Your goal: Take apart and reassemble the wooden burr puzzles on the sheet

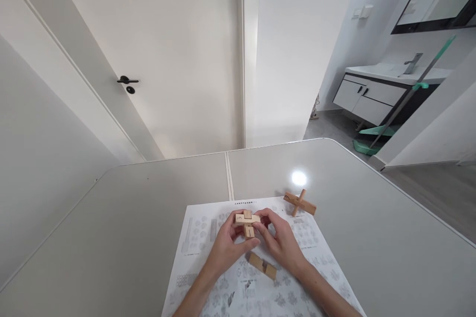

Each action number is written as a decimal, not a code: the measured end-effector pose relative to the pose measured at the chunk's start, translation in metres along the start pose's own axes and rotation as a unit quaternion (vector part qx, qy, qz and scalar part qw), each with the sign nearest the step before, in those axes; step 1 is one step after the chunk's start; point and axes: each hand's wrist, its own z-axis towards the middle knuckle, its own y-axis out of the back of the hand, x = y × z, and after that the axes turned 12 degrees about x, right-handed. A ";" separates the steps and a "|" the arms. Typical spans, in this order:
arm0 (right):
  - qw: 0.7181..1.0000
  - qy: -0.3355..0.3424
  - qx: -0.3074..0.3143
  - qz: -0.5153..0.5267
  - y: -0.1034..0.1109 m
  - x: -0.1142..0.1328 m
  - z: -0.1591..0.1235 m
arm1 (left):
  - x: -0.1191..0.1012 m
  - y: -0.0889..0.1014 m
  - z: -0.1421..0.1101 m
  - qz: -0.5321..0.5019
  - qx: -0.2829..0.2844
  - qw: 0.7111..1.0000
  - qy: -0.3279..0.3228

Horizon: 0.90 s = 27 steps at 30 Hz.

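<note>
Between my two hands is a wooden burr puzzle (248, 219), partly assembled, its pale pieces crossing each other and marked with dark numerals. My left hand (231, 241) grips it from the left, the thumb stretched below it. From the right, my right hand (278, 237) pinches it with the thumb and fingers; some fingertips are hidden behind the wood. Just below the hands a loose notched puzzle piece (262, 266) lies on the printed sheet (193, 242). Two more pieces, joined as a cross (299, 202), rest at the sheet's upper right corner.
The sheet, covered in small puzzle diagrams, lies on a grey table (111, 237) with a seam running across it. Past the table's far edge stand a white door (178, 59) and, to the right, a washbasin cabinet (372, 94) with a green broom and dustpan (366, 147).
</note>
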 end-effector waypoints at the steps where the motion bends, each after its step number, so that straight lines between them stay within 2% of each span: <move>1: 1.000 -0.005 -0.001 0.007 -0.001 0.000 0.000 | -0.001 -0.001 0.000 -0.002 -0.001 1.000 -0.001; 9: 0.998 -0.030 0.009 0.059 0.001 0.000 0.002 | 0.001 0.002 0.000 -0.025 -0.001 1.000 0.000; 12: 0.995 -0.051 0.019 0.080 0.003 -0.003 0.004 | 0.004 0.006 0.002 -0.056 -0.031 0.998 -0.016; 14: 0.996 -0.060 0.035 0.057 0.005 -0.004 0.004 | 0.005 0.009 0.003 -0.068 -0.067 0.995 -0.031; 16: 0.996 -0.047 0.078 -0.005 0.007 -0.004 0.002 | 0.007 0.011 0.004 -0.065 -0.096 0.992 -0.046; 20: 0.978 0.029 0.162 -0.126 0.008 -0.002 -0.005 | 0.008 0.012 0.004 -0.065 -0.122 0.988 -0.061; 23: 0.969 0.064 0.178 -0.158 0.005 0.000 -0.008 | 0.006 0.010 0.004 -0.058 -0.130 0.988 -0.053; 27: 0.973 0.061 0.174 -0.137 0.002 -0.001 -0.008 | 0.003 0.005 0.003 -0.051 -0.128 0.989 -0.045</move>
